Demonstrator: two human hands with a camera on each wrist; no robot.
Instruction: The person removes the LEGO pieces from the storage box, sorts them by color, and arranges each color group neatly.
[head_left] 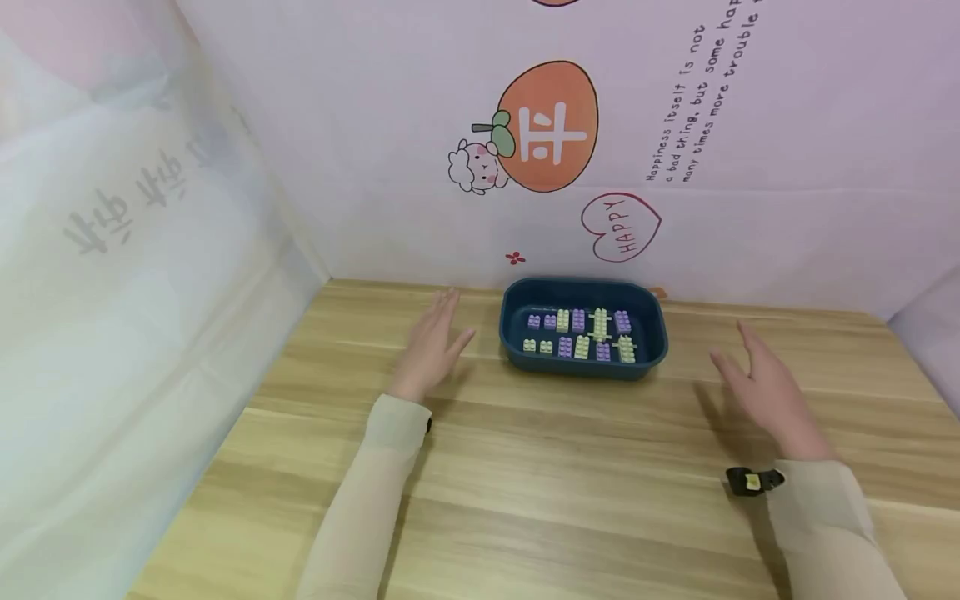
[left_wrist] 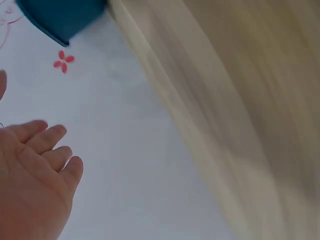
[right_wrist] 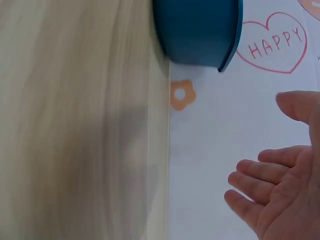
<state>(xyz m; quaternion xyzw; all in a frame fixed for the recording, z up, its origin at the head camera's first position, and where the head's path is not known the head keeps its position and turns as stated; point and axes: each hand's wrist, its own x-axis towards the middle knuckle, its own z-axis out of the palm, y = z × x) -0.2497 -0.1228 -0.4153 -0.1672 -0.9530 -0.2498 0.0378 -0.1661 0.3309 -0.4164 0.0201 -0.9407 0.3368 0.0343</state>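
A dark blue oblong tray stands at the back of the wooden table, holding purple bricks and pale yellow bricks set out in two rows. Some yellow pieces have thin bars sticking out at their sides. To the left of the tray my left hand hovers with fingers extended and nothing in it. My right hand is off to the tray's right, also empty, thumb apart from the fingers. Both wrist views show the palms bare and the tray's end wall beyond the hands.
Behind the tray hangs a pale printed cloth with an orange fruit picture, a heart and lettering. Another white cloth runs along the left side. The wood-grain table stretches from the tray toward me. A black wrist strap sits at my right cuff.
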